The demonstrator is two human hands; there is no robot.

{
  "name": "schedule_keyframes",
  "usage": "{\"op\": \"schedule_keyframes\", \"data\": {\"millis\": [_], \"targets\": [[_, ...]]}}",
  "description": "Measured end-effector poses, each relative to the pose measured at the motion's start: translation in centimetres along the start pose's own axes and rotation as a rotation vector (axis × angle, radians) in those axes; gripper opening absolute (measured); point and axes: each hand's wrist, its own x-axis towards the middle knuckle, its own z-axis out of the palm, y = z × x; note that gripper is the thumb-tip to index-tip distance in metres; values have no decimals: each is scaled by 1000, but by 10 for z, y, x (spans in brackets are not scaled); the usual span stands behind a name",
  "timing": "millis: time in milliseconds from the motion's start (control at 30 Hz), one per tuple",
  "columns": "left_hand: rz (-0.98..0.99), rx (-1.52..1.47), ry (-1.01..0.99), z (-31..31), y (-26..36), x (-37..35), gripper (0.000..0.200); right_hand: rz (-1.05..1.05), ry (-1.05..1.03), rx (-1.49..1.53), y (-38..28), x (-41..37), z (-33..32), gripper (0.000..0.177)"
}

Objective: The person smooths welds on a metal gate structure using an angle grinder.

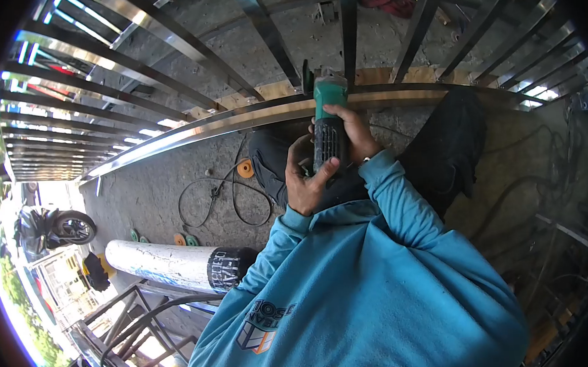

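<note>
Both my hands grip a green and black angle grinder (329,124) in front of my knees. My left hand (307,180) wraps round the rear of its black body, thumb across the top. Further forward, my right hand (353,131) closes round the body from the right, its thumb on the green housing. The grinder's disc (308,77) shows edge-on at the left of its head, close to the foot of a metal bar (268,34). Below the head runs the long metal rail (229,117) that joins the upright bars, with wooden boards (375,77) beside it.
A white gas cylinder (160,259) lies at left. A cable (224,201) loops over the concrete floor near an orange disc (245,168); more discs (179,239) lie by the cylinder. A motorcycle (54,228) stands at far left, a metal frame (121,322) at lower left.
</note>
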Motion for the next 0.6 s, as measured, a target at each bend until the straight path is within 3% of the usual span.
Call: {"op": "schedule_keyframes", "data": {"millis": [100,367,600], "targets": [[-103,2,7,-8,2,5,66,-181,93,-74,7,8,6,42],[22,116,42,-9,-4,17,62,-282,173,-90,2,20,12,37],[-35,95,44,-5,-3,13,65,-263,190,-161,-4,11,16,34]]}}
